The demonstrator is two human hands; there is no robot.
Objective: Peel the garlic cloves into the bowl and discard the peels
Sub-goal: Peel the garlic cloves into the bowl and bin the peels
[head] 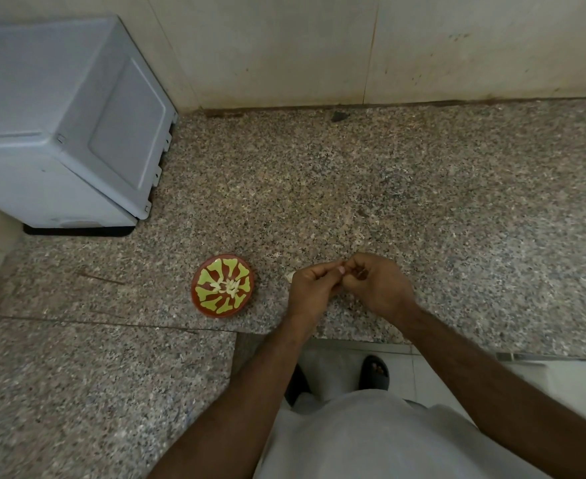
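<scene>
Both hands are meeting above the speckled tabletop (353, 174), right of the red-and-yellow bowl (222, 285). The left hand (314, 288) and right hand (376, 285) are curling their fingers (333, 269) together around something small; the item itself is hidden. Peeled garlic cloves (227, 286) are lying in the bowl's centre.

The little red bowl (222, 285) with yellow-green shapes sits upright on the speckled counter. White peeled garlic cloves (227, 287) lie inside it.
</scene>
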